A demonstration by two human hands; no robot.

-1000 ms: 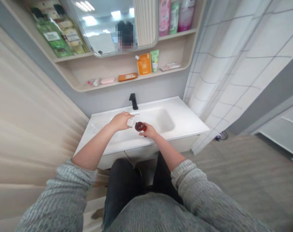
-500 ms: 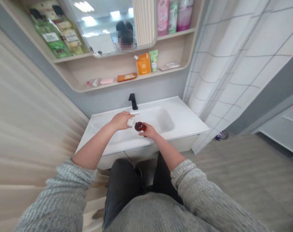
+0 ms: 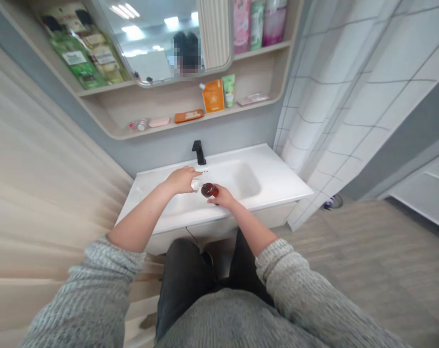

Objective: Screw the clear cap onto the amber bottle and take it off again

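Observation:
Over the sink basin (image 3: 224, 181), my left hand (image 3: 182, 181) is closed around a small clear-and-white container (image 3: 195, 184), which looks tilted toward the right. My right hand (image 3: 224, 197) grips a dark red-brown bottle (image 3: 209, 190) from its right side, fingers wrapped round it. The container's mouth end meets or nearly meets the top of the bottle; whether they touch I cannot tell. My fingers hide part of both things. A black faucet (image 3: 198, 152) stands behind my hands.
Above the sink, a shelf (image 3: 114, 130) holds a pink soap bar (image 3: 159, 122), an orange packet (image 3: 189, 116), an orange pouch (image 3: 213, 96) and a green tube (image 3: 229, 90). A mirror (image 3: 154, 38) hangs higher, with large bottles on both sides. Curtains hang left and right.
The small container in my left hand has turned slightly and now shows a different side. The dark red-brown bottle and my right hand stay almost in place.

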